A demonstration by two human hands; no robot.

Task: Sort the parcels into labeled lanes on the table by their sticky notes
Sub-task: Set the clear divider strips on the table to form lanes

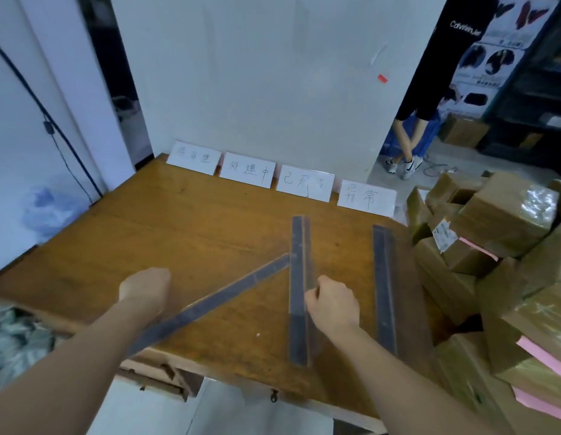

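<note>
Parcels (505,215) piled R of right hand (332,306), which grips mid strip (297,246); left hand (144,287) curled, grip unclear.

On my feed both bare forearms come in from the bottom edge, the left forearm (68,356) angling up to the right and the right forearm (398,372) angling up to the left. The left hand (145,287) shows me its back, knuckles away from me and fingers curled under out of sight. The slanted grey strip (241,285) runs out from beneath its heel, so I read it as gripping that strip. The right hand (334,304) is also back-up, wrist straight, with its fingers (310,298) curled round the edge of the middle grey strip (298,246). The two hands sit well apart.
</note>
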